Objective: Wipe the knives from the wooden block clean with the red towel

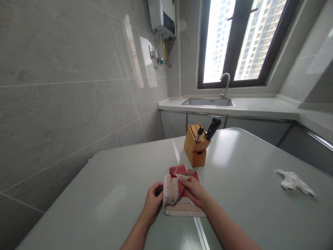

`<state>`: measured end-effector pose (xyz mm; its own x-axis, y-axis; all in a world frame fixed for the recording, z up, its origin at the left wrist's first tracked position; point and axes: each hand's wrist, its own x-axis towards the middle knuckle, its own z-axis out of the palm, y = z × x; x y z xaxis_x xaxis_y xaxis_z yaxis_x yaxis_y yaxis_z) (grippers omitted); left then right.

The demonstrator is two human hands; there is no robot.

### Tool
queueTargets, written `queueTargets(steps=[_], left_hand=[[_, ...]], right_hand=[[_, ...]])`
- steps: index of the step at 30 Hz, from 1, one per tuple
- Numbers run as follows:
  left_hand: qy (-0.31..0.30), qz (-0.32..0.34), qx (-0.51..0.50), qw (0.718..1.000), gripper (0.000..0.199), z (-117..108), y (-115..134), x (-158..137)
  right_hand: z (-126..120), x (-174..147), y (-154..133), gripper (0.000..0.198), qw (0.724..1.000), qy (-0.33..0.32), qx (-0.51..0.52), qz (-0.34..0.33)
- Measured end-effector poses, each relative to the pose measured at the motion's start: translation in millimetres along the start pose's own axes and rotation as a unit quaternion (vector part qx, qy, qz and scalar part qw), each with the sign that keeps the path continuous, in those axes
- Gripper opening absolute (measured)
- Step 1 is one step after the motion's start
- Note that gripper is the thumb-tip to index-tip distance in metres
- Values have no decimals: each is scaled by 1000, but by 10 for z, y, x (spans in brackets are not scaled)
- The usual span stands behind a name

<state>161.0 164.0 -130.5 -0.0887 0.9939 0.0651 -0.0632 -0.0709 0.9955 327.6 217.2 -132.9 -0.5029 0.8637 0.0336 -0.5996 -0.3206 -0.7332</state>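
Observation:
My left hand [153, 201] is closed around the black handle [159, 191] of a knife. Most of the knife lies behind a red and beige towel [171, 192]; only the blade's tip [191, 171] sticks out past the cloth. Pinching the folded towel around the blade is my right hand [194, 190], its fingers pressed together. The lower part of the towel hangs or rests near the table top; I cannot tell which. Just beyond stands a wooden knife block [194, 147] holding a black-handled knife [213, 128] and a second dark handle with a silvery part [199, 134].
A pale table [125, 187] with a seam strip [201, 236] spans the foreground. On its right lies a crumpled white cloth [295, 183]. Behind are a counter [262, 104] with a sink [208, 102], a faucet [227, 83] and a window. A water heater [162, 17] hangs at the wall.

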Motion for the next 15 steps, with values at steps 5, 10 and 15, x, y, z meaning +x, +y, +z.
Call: queueTargets(steps=[5, 10, 15], left_hand=[[-1, 4, -2, 1000, 27, 1, 4, 0], [-2, 3, -8, 1000, 25, -4, -7, 0], [-2, -1, -12, 1000, 26, 4, 3, -6]], right_hand=[[10, -1, 0, 32, 1000, 7, 2, 0], [16, -6, -9, 30, 1000, 6, 3, 4], [3, -1, 3, 29, 1000, 6, 4, 8]])
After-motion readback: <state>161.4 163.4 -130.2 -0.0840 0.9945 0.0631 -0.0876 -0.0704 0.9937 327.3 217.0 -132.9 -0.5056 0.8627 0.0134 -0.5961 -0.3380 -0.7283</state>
